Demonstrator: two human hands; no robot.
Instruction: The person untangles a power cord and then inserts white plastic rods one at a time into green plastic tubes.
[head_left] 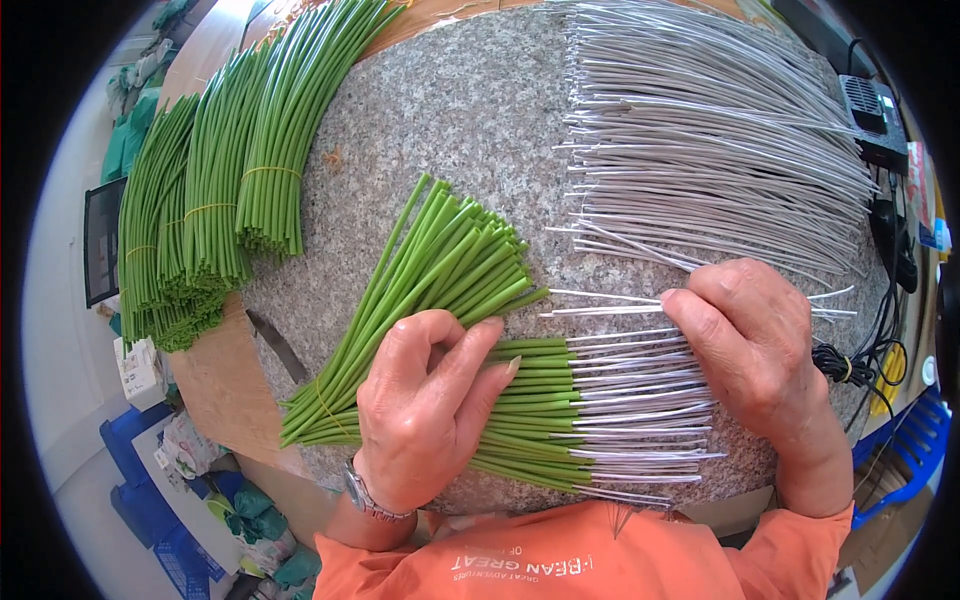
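Note:
A fanned bunch of thin green plastic tubes lies on the grey speckled slab, a yellow band round its lower left end. My left hand, with a watch on its wrist, rests over the bunch; its curled thumb and fingers close on a green tube at the bunch's edge. Below, a row of green tubes has white wires sticking out of the right ends. My right hand pinches a few loose white wires, whose left tips point at the tubes. One tip is close to a tube's open end.
A wide pile of white wires covers the slab's far right. Banded green tube bundles lie at the far left. A dark flat strip is at the slab's left edge. Black cables and a blue basket are at the right.

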